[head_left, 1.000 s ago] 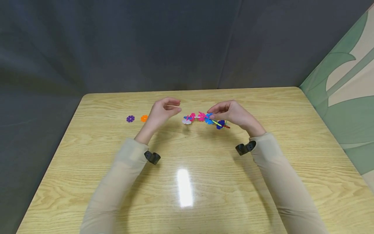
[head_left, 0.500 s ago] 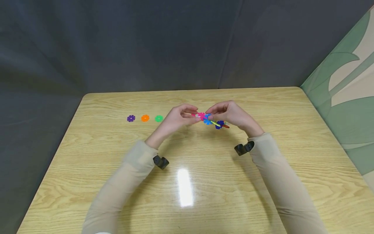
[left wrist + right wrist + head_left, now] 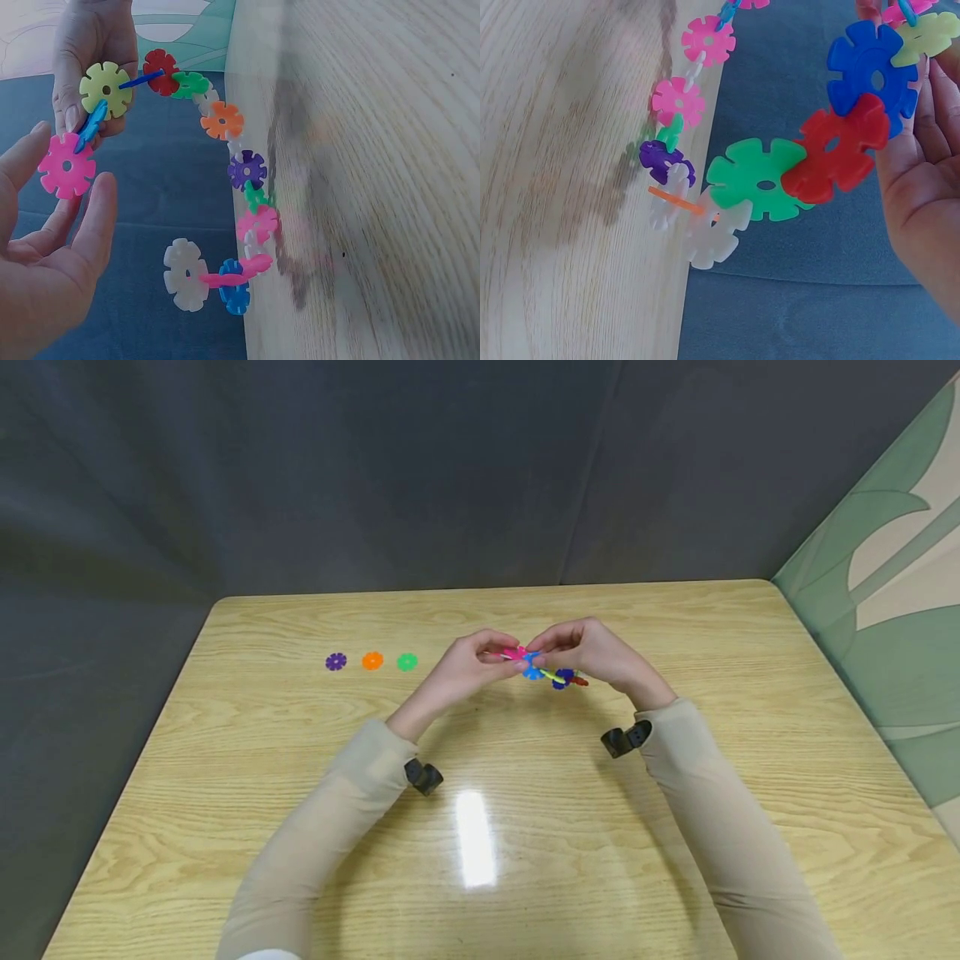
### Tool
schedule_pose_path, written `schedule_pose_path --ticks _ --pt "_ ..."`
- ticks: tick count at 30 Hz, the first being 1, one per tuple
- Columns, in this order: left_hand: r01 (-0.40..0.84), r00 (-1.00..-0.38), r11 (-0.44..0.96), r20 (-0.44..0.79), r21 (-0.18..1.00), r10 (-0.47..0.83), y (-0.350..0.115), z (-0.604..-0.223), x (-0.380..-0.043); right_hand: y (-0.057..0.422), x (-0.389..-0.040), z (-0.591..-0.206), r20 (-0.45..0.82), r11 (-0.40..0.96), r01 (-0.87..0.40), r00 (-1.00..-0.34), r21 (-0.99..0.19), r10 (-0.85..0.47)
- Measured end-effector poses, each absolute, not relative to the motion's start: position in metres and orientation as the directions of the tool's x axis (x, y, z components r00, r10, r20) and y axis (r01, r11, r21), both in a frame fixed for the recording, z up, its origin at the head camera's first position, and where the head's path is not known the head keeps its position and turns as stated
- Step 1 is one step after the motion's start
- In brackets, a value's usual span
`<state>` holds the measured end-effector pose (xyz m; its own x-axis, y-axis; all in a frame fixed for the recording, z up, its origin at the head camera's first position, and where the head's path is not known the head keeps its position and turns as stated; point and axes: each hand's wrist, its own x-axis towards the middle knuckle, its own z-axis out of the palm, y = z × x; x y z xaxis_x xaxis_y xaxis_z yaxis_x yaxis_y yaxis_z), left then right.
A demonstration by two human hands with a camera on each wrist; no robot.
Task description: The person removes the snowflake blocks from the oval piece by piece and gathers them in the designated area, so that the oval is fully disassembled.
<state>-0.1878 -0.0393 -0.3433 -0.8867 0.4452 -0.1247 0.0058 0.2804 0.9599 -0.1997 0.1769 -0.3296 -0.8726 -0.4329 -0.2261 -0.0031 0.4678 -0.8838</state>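
A chain of notched, multicoloured plastic flower discs [image 3: 247,184] hangs over the pale wooden table [image 3: 225,760]; the left hand [image 3: 467,671] pinches a pink disc [image 3: 56,176], the right hand [image 3: 588,650] grips near a yellow disc [image 3: 94,86]; likely light, stiff-pieced, loose-jointed; best held by rims beside joints.

In the head view, from the chain [image 3: 533,674] a hand could pass toward six o'clock over the table [image 3: 551,827], between left sleeve [image 3: 315,827] and right sleeve [image 3: 727,827]. The left hand [image 3: 468,671] blocks nine o'clock, a green disc [image 3: 407,662], an orange disc [image 3: 372,661] and a purple disc [image 3: 336,662] beyond; the right hand [image 3: 597,653] blocks three o'clock, and dark cloth [image 3: 465,477] stands at twelve.
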Motion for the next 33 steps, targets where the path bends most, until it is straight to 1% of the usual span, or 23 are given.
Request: schedule_pose_path --ticks 8,15,23,26,33 --pt "-0.002 -0.909 0.28 -0.118 0.96 0.4 -0.037 -0.343 -0.185 0.175 -0.199 -0.33 -0.217 0.451 -0.003 -0.874 -0.892 -0.435" --pt "-0.01 -0.942 0.212 -0.08 0.977 0.327 -0.032 -0.342 -0.182 0.173 -0.197 -0.329 -0.208 0.416 0.001 -0.866 -0.91 -0.454" --pt "-0.034 -0.949 0.168 -0.084 0.985 0.303 -0.027 -0.342 -0.176 0.173 -0.197 -0.328 -0.201 0.437 -0.024 -0.864 -0.899 -0.461" --pt "-0.014 -0.95 0.151 -0.06 0.988 0.306 -0.026 -0.343 -0.176 0.173 -0.197 -0.329 -0.202 0.445 -0.028 -0.864 -0.895 -0.46" --pt "0.053 -0.953 0.176 -0.003 0.983 0.303 -0.025 -0.347 -0.175 0.173 -0.196 -0.328 -0.183 0.426 -0.04 -0.864 -0.904 -0.469"
